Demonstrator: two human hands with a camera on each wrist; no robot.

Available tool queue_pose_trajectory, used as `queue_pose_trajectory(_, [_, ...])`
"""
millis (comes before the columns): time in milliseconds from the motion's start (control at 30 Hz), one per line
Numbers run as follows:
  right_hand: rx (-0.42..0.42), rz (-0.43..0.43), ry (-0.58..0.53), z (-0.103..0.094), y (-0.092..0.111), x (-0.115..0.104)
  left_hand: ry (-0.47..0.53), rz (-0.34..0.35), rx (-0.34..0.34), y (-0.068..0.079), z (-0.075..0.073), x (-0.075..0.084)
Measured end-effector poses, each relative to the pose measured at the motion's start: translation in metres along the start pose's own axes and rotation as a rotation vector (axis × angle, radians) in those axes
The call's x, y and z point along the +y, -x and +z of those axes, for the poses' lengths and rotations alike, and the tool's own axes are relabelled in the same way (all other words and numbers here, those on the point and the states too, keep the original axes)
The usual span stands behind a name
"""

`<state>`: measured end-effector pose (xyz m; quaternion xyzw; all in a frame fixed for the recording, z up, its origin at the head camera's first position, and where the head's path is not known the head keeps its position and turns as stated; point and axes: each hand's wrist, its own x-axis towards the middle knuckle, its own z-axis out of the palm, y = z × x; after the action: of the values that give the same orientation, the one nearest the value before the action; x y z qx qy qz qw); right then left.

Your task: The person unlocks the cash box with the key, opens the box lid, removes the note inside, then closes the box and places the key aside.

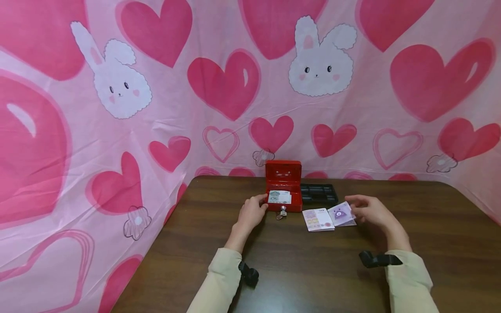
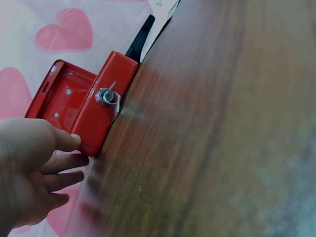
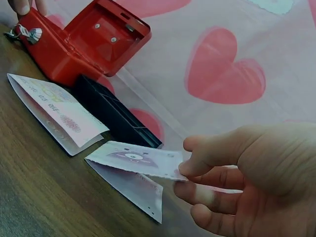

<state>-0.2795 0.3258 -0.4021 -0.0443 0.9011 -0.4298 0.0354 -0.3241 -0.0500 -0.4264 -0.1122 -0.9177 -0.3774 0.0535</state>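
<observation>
A red cash box stands with its lid up, a key ring at the front lock. A green-and-white banknote shows in its opening. My left hand touches the box's left front corner with the thumb, its fingers extended beside the wall. My right hand pinches the right end of a folded purple banknote between thumb and fingers. The note's upper half is lifted, and its lower half slants down toward the table. Left of it lies a folded pinkish banknote.
Against the box's right side is a black compartment tray. Everything rests on a brown wooden table. Behind its far edge hangs a pink cloth with hearts and rabbits. Black cameras are strapped to both wrists.
</observation>
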Motion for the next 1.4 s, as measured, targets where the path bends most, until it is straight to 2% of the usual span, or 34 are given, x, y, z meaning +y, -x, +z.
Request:
queue_pose_trajectory(267, [0.012,0.002,0.061,-0.002,0.003,-0.01,-0.003,-0.002,0.001,-0.001,-0.001,0.0])
queue_pose_trajectory(633, [0.114,-0.151,0.13,0.019,-0.007,-0.045,-0.005,-0.019,-0.003,0.002,-0.002,0.002])
queue_pose_trajectory(933, [0.22,-0.232,0.159,0.037,-0.018,-0.059,-0.034,-0.026,0.014,0.002,0.001,0.004])
queue_pose_trajectory(1200, [0.222,-0.282,0.118,0.053,-0.027,-0.074,-0.046,-0.012,0.01,0.002,0.003,0.003])
queue_pose_trajectory(1400, [0.188,-0.282,0.112,0.067,-0.042,-0.086,-0.043,-0.028,0.003,0.002,0.002,0.003])
